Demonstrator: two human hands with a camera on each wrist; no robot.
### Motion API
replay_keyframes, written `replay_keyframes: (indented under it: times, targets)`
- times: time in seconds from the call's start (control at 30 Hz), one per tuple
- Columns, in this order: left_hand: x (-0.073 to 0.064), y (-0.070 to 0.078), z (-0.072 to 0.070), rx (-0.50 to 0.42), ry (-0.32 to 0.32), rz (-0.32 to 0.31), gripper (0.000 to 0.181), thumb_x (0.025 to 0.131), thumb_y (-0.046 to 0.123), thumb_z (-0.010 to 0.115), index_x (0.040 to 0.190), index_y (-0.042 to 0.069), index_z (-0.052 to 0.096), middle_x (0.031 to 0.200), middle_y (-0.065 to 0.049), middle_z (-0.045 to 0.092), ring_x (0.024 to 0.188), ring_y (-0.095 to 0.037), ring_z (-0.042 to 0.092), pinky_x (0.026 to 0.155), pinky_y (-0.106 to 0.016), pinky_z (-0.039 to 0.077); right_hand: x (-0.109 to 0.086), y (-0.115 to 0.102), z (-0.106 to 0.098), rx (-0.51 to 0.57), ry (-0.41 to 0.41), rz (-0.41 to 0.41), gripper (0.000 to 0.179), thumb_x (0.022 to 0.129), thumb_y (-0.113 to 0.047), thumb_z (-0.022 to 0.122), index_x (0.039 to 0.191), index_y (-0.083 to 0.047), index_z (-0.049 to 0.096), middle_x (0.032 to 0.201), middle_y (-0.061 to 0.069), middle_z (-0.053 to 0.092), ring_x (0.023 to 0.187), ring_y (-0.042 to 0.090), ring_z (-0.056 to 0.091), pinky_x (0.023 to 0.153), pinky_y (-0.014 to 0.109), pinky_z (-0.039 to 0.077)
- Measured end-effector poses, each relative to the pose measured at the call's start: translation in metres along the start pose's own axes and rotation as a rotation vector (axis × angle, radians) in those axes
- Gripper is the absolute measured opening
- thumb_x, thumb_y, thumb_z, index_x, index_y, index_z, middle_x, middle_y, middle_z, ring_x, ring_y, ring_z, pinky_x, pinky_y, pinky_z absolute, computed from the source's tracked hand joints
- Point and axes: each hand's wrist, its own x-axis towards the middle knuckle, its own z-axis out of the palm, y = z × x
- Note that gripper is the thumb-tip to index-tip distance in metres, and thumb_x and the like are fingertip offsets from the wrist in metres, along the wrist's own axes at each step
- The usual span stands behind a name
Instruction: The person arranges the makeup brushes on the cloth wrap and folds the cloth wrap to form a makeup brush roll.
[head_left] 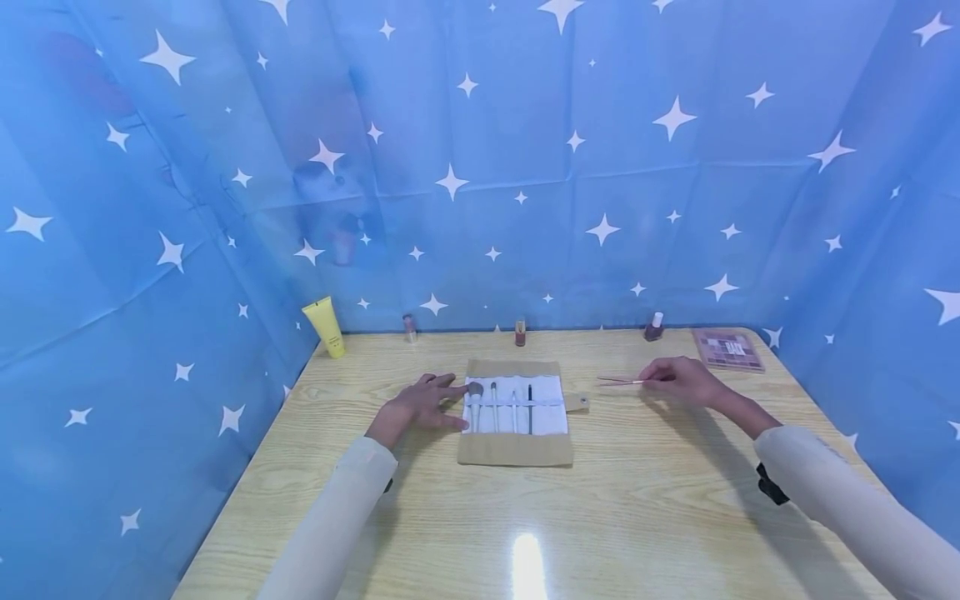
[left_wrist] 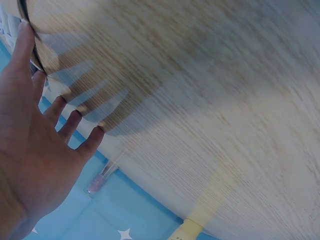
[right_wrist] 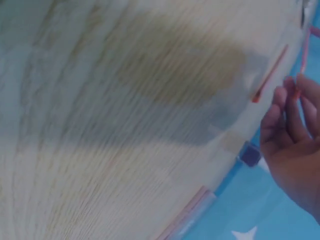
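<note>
A tan brush roll (head_left: 514, 451) lies unfolded on the table, its white inside holding several slim tools under a strap. Among them are a fluffy makeup brush (head_left: 476, 392) and a dark pencil-like one (head_left: 530, 410). My left hand (head_left: 429, 402) rests at the roll's left side with its fingers spread, thumb and index at the edge. To the right of the roll, my right hand (head_left: 681, 381) pinches a thin pink tool (head_left: 621, 382) above the table. Its exact kind is unclear. In the right wrist view a thin reddish shape (right_wrist: 270, 75), possibly its reflection, shows on the tabletop.
Along the back edge stand a yellow tube (head_left: 325, 327), a small lipstick-like tube (head_left: 409, 327), a small gold-capped bottle (head_left: 520, 332) and a dark nail polish bottle (head_left: 654, 327). A flat palette (head_left: 727, 349) lies back right. A starry blue curtain (head_left: 480, 217) surrounds the table.
</note>
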Motion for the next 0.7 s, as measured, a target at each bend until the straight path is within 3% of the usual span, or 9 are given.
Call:
replay_keyframes:
  times: [0.13,0.37,0.57,0.7]
  targets:
    - [0.0,0.0,0.0,0.004,-0.002,0.0,0.081,0.093,0.068,0.064,0.162,0.035,0.037,0.173,-0.004,0.022,0.158,-0.037,0.017,0.12,-0.063,0.028,0.002,-0.007,-0.004,0.078,0.027,0.07,0.014,0.097,-0.004,0.072,0.108,0.005,0.074,0.096,0.014,0.077,0.088,0.018,0.074,0.075,0.021,0.058]
    - [0.0,-0.001,0.001,0.005,-0.003,-0.002,0.082,0.093,0.069,0.064,0.162,0.035,0.036,0.173,-0.003,0.021,0.158,-0.036,0.018,0.12,-0.063,0.029,0.006,-0.019,-0.012,0.176,0.013,0.245,0.036,0.102,-0.023,0.07,0.127,0.004,0.069,0.115,0.019,0.074,0.102,0.021,0.072,0.087,0.039,0.06]
    - [-0.001,-0.001,0.001,0.006,-0.005,-0.005,0.082,0.093,0.07,0.063,0.162,0.037,0.034,0.173,-0.003,0.02,0.158,-0.035,0.017,0.121,-0.062,0.027,0.013,-0.023,-0.012,0.202,0.014,0.261,0.043,0.102,-0.026,0.07,0.132,0.004,0.066,0.123,0.021,0.072,0.105,0.016,0.071,0.086,0.033,0.06]
    - [0.0,0.0,0.0,0.006,-0.004,0.0,0.082,0.093,0.07,0.062,0.163,0.036,0.034,0.173,-0.004,0.02,0.158,-0.035,0.017,0.12,-0.063,0.028,0.019,-0.028,-0.012,0.235,0.019,0.27,0.043,0.102,-0.027,0.069,0.133,0.004,0.066,0.126,0.022,0.07,0.103,0.005,0.068,0.086,0.034,0.059]
